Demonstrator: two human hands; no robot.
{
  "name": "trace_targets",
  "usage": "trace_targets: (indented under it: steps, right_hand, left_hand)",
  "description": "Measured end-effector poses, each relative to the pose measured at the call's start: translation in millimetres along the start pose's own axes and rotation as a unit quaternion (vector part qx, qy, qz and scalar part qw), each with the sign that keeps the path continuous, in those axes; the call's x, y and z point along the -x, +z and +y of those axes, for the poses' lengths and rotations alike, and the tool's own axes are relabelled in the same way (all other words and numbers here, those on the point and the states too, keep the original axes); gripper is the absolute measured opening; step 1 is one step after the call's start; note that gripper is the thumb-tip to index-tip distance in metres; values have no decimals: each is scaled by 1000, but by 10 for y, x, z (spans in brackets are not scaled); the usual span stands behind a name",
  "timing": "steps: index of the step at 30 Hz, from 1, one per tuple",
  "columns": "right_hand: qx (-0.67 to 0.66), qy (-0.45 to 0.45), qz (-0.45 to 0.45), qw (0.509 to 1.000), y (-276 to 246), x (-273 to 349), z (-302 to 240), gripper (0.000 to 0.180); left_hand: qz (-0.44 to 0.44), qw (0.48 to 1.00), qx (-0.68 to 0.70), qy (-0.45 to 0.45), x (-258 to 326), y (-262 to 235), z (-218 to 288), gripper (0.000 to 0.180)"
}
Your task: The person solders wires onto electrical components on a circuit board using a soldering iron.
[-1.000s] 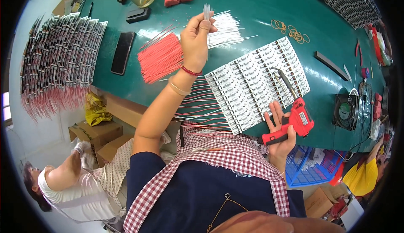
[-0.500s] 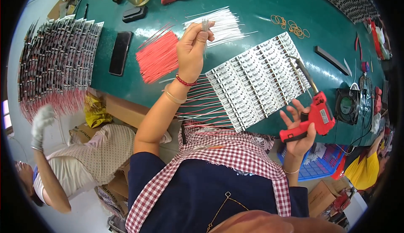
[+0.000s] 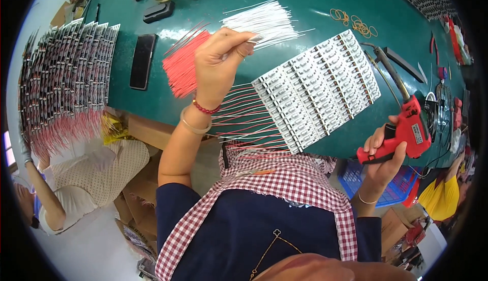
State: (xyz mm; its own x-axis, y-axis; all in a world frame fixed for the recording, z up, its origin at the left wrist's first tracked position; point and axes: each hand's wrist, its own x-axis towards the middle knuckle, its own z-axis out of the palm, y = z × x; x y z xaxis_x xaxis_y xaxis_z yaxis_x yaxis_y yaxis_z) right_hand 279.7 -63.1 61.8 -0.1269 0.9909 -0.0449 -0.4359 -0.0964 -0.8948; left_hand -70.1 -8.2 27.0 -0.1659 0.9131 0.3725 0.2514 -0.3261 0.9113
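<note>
My left hand (image 3: 218, 62) is closed in a pinch over the table, with pale ends of white wires (image 3: 255, 38) showing at its fingertips. Below it and to the left lies a pile of red wires (image 3: 179, 70); just beyond is a pile of white wires (image 3: 267, 22). My right hand (image 3: 384, 154) grips the handle of a red soldering gun (image 3: 418, 128), its metal tip pointing up and left. Between my hands is a white panel of small circuit boards (image 3: 315, 93). Red and white wires (image 3: 249, 116) stick out from its left edge.
A phone (image 3: 143, 61) and a black case (image 3: 158, 12) lie at left, near hanging strips of wired boards (image 3: 66, 72) where a co-worker (image 3: 76, 194) sits. Rubber bands (image 3: 356, 23) and a dark bar (image 3: 404, 65) lie at the far right. A blue basket (image 3: 389, 192) stands below the table edge.
My right hand has moved right with the soldering gun, fingers now wrapped round its handle. My left hand has turned and shifted slightly left. The co-worker's arm has moved toward the strips.
</note>
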Motion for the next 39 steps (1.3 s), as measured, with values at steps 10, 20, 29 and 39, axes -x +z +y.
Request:
trace_targets:
  steps: [10, 20, 29, 39]
  right_hand:
    - [168, 151, 31, 974, 371, -106, 317, 41]
    - [221, 187, 40, 956, 428, -12, 336, 21]
    - [280, 187, 36, 941, 448, 12, 283, 21]
    - [324, 190, 47, 926, 429, 61, 289, 20]
  left_hand:
    - [-176, 913, -330, 162, 336, 242, -219, 35]
    - [-203, 909, -337, 142, 385, 271, -161, 38]
    - [-199, 915, -322, 138, 393, 321, -164, 37]
    - [-196, 913, -330, 138, 421, 340, -144, 37]
